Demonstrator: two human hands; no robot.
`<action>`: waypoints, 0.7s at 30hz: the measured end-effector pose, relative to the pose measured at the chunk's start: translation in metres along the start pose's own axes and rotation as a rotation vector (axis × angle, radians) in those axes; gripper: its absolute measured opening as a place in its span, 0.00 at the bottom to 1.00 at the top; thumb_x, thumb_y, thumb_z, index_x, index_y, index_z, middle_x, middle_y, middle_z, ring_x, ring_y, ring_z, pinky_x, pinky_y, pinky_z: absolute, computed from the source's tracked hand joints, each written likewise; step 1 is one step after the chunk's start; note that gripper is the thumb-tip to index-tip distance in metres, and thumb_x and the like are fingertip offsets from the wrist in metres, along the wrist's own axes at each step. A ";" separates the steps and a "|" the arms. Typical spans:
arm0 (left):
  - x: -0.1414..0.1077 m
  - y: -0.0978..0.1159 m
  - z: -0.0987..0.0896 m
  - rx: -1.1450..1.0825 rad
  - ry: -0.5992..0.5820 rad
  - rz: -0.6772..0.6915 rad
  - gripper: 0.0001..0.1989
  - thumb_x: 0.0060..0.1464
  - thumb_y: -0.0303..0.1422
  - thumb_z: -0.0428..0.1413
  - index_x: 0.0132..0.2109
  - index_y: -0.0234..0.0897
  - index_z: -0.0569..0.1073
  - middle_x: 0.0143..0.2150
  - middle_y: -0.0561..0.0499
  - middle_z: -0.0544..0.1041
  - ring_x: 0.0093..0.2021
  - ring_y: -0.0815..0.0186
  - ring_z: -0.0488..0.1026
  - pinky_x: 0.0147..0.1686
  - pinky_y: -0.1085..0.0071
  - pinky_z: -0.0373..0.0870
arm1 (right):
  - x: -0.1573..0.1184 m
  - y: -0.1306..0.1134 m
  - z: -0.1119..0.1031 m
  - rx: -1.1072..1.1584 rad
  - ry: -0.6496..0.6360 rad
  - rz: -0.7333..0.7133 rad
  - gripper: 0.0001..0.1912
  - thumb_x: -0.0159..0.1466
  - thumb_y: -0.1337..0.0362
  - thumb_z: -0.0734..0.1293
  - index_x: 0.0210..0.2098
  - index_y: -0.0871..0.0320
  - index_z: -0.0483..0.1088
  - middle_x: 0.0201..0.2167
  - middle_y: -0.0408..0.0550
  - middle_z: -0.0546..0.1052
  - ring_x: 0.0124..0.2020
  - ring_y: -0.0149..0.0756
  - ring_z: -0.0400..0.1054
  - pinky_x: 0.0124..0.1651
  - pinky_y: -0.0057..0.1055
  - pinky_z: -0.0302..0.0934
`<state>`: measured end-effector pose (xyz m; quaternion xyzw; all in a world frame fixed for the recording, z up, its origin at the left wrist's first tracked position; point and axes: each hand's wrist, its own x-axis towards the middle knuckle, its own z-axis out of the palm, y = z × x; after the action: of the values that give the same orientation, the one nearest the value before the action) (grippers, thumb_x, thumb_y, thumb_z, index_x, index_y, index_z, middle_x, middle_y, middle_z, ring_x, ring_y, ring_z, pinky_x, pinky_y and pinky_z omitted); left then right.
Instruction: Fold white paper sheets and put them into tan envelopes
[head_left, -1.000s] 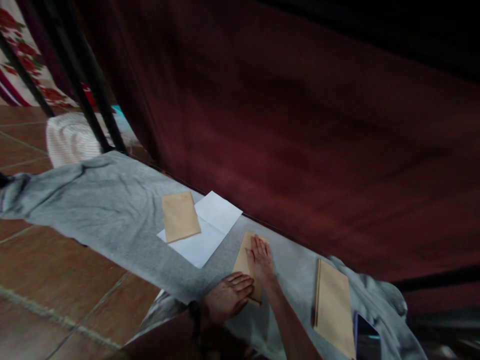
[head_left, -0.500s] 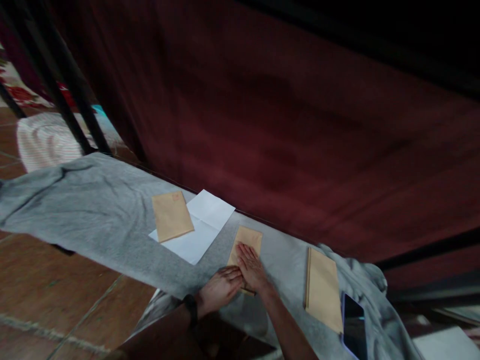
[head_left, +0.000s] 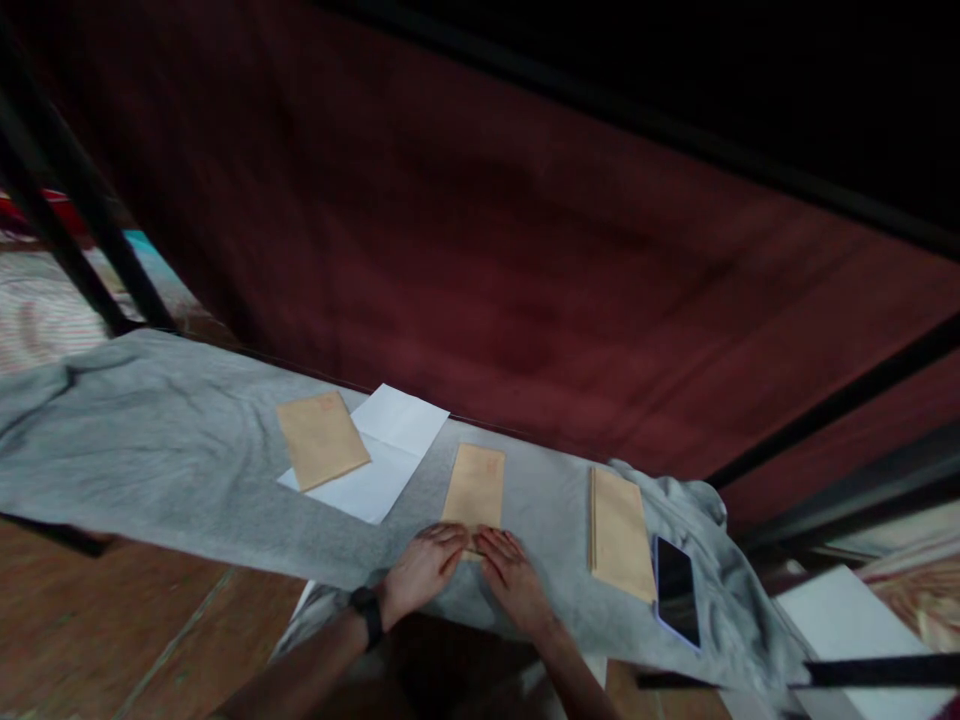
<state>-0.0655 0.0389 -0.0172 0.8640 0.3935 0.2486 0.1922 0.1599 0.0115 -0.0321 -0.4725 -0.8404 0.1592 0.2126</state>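
A brown paper envelope [head_left: 475, 485] lies lengthwise before me on a grey cloth. My left hand [head_left: 426, 568], with a dark band at the wrist, has its bent fingers closed over the near left corner. At the near right corner, my right hand [head_left: 514, 578] also grips the envelope's end, its fingers curled in toward the left hand. The thumbs and the near edge are partly hidden. To the left, another brown envelope [head_left: 322, 440] with a small reddish mark rests partly on a creased white sheet of paper [head_left: 401, 425].
On the right is a stack of brown envelopes [head_left: 621, 535], with a phone [head_left: 676, 592] beside it. The grey cloth [head_left: 187, 450] covers a long narrow surface. A dark red curtain [head_left: 487, 250] hangs behind it, and dark bars [head_left: 832, 405] stand at both sides.
My right hand has drawn back from the envelope's middle to its near end, baring most of its face. Both hands are now side by side there. The camera view has shifted slightly.
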 end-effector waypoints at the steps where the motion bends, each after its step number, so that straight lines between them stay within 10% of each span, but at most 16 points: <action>1: 0.002 -0.001 0.001 0.021 -0.023 0.002 0.13 0.64 0.26 0.49 0.47 0.40 0.77 0.50 0.48 0.79 0.52 0.61 0.75 0.56 0.62 0.69 | -0.005 -0.001 0.000 -0.011 0.022 -0.004 0.23 0.73 0.62 0.58 0.67 0.51 0.62 0.65 0.48 0.68 0.66 0.38 0.62 0.70 0.48 0.54; 21: 0.133 -0.064 0.039 0.341 -0.111 -0.015 0.30 0.68 0.46 0.43 0.70 0.35 0.58 0.73 0.41 0.58 0.73 0.58 0.52 0.70 0.57 0.45 | -0.009 0.000 0.009 0.016 0.298 0.033 0.18 0.70 0.70 0.58 0.54 0.53 0.73 0.53 0.49 0.79 0.54 0.37 0.72 0.60 0.42 0.66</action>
<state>-0.0048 0.1757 -0.0456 0.8934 0.4252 0.1288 0.0664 0.1599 0.0032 -0.0416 -0.5030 -0.7903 0.0975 0.3359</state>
